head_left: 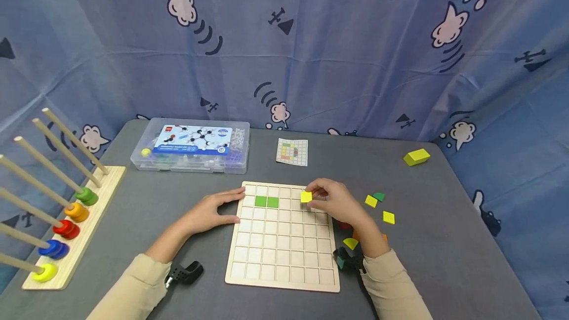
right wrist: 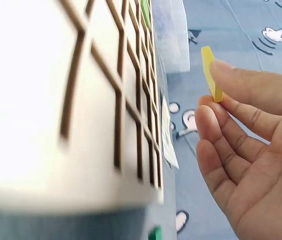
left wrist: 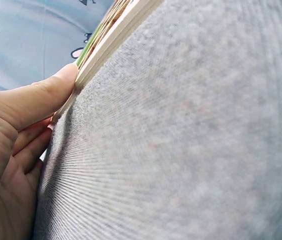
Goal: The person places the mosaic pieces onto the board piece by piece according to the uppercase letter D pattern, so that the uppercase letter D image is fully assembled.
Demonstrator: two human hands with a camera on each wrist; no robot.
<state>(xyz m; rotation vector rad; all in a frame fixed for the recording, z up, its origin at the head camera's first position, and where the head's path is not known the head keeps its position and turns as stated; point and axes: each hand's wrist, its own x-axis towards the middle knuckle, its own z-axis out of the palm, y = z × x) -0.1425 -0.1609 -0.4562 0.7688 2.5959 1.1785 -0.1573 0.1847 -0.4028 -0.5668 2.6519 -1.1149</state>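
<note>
Taking clock directions from the middle of the wooden grid board (head_left: 282, 241) in the head view, with 12 at the far side, the yellow square tile (head_left: 305, 196) is over the board at 1 o'clock. It lies at 9 o'clock from the right hand (head_left: 338, 202), which pinches it between thumb and fingers, lifted off the grid, and toward 3 o'clock from the left hand (head_left: 208, 215). That hand, its thumb and fingers spread loosely, touches the board's edge between 9 and 10. Two green square tiles (head_left: 266, 202) sit side by side in the second row at 11 o'clock. Between 2 and 3 on the gray-covered bench (head_left: 444, 260) lie two loose yellow squares (head_left: 388, 217) and one green piece (head_left: 379, 196); at 3 o'clock is one rounded yellow piece (head_left: 350, 243). Red and orange pieces around it are partly hidden by the right arm, so their number cannot be told. One pattern card (head_left: 292, 152) is at 12, one clear plastic kit box (head_left: 191, 162) between 10 and 11, and one yellow block (head_left: 416, 157) at 2. Toward 9 stands one wooden ring stacker (head_left: 95, 214) with seven rods and rings in five colors.
</note>
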